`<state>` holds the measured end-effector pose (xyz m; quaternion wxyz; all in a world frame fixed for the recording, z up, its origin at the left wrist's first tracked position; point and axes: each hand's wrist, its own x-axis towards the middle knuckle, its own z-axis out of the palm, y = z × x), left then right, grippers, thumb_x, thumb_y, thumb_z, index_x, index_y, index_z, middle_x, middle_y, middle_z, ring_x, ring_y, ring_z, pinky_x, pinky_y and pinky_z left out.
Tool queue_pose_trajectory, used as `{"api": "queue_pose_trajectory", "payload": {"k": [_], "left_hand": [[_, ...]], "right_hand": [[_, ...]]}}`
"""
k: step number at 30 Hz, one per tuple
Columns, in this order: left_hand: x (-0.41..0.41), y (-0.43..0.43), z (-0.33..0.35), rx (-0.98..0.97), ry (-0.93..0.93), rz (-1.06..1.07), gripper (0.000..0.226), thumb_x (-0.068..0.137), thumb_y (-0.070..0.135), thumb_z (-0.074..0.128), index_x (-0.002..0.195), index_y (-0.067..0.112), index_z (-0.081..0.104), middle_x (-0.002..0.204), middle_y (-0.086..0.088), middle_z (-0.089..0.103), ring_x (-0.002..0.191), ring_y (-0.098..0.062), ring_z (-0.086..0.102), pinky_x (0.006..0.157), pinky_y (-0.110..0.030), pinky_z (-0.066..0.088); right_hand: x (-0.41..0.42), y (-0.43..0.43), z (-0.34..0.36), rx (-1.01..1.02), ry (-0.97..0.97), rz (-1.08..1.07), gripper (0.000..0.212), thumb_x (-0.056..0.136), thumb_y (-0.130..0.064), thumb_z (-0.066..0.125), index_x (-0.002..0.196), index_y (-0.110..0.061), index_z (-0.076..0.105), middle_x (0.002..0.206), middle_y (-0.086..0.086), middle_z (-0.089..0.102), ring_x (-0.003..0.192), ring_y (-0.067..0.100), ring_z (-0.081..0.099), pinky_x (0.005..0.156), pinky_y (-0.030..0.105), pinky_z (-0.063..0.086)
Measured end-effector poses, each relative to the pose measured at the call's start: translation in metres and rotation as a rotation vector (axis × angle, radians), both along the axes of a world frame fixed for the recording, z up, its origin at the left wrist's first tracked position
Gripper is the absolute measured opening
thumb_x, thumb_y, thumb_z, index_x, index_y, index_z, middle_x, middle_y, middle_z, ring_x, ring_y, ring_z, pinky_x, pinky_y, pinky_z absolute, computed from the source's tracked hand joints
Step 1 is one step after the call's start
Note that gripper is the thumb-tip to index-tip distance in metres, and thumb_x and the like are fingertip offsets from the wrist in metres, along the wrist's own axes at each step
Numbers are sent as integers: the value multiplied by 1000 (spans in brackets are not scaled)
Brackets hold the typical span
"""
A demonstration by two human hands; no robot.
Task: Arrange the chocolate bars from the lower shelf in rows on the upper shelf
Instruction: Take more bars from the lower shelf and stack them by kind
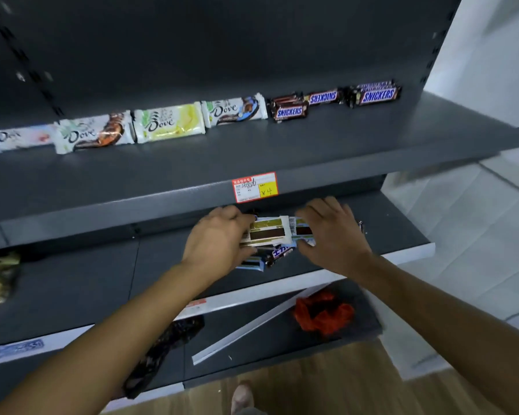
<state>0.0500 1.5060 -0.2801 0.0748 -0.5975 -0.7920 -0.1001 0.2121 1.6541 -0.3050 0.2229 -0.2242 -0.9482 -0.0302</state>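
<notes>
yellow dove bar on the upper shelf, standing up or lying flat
Standing on its long edge: the yellow Dove bar shows its front label to the camera, at the upper shelf back.

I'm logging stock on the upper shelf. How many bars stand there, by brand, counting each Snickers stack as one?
Dove bars: 4
Snickers stacks: 3
Total: 7 on the upper shelf. More bars lie on the lower shelf between both hands, uncounted.
</notes>
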Motion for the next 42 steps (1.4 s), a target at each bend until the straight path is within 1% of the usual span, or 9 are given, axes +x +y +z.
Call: {"api": "queue_pose_trajectory", "payload": {"k": [8, 12, 15, 19, 26, 28, 33, 36, 42], "left_hand": [[-20, -31, 107, 96, -135, 42, 56, 72, 44, 75, 124, 29, 58, 111, 5, 60, 102, -17, 57, 86, -30, 45], [-63, -38, 132, 51, -809, 65, 30, 80, 26, 71, 109, 27, 65, 102, 0, 67, 90, -9, 61, 92, -30, 44], [-94, -41, 134, 115, -1311, 117, 22, 89, 20, 56, 106, 8, 63, 102, -17, 69, 83, -19, 66, 79, -32, 52], [-131, -45, 134, 117, -1508, 221, 22, 95, 15, 49, 109, 5, 62, 100, -22, 69, 77, -27, 70, 70, -33, 57], [-190, -43, 125, 117, -1474, 256, 23, 95, 10, 45, 115, 8, 57, 103, -17, 69, 89, -33, 68, 71, -29, 57], [-205, -42, 119, 91, -1283, 256, 20, 92, 11, 52, 109, 15, 62, 102, -4, 68, 88, -19, 63, 69, -20, 49], [-229, -43, 104, -21, -962, 121, 40, 66, 23, 81, 101, 31, 63, 102, -7, 67, 88, -14, 64, 79, -32, 49], [-239, -41, 96, -2, -699, 89, 44, 60, 29, 83, 96, 35, 59, 91, 7, 65, 79, 1, 61, 75, -22, 50], [-247, -29, 85, 95, -290, 6, 41, 67, 40, 75, 104, 32, 59, 98, 14, 55, 89, -2, 51, 75, -17, 43]], "right_hand": [[-5, -7, 84, 72, 131, 89, 42, 63, -27, 71, 103, -17, 62, 98, 1, 63, 88, 26, 54, 70, 35, 41], [-29, -1, 96, 99, 173, 122, 44, 64, -29, 70, 105, -18, 60, 101, 1, 60, 92, 25, 53, 72, 36, 42], [-56, 1, 98, 115, 210, 150, 43, 65, -32, 64, 106, -19, 59, 102, 0, 60, 95, 24, 51, 74, 36, 43], [-98, 2, 102, 107, 240, 180, 43, 66, -31, 62, 107, -19, 59, 104, -2, 59, 97, 20, 49, 76, 36, 42], [-155, 1, 104, 88, 180, 184, 46, 68, -29, 71, 111, -19, 59, 108, -2, 59, 100, 21, 51, 81, 38, 45], [-167, 1, 102, 91, 159, 192, 47, 67, -29, 71, 111, -19, 59, 108, -1, 60, 99, 22, 54, 80, 38, 46], [-191, -6, 94, 99, 143, 218, 49, 65, -29, 72, 111, -18, 59, 106, 0, 60, 95, 22, 57, 77, 36, 48], [-203, -10, 91, 102, 127, 236, 48, 66, -31, 71, 110, -17, 59, 105, 1, 61, 93, 21, 58, 74, 36, 50], [-215, 0, 88, 132, 89, 270, 51, 66, -37, 68, 112, -20, 55, 106, -2, 60, 97, 13, 49, 76, 32, 49]]}}
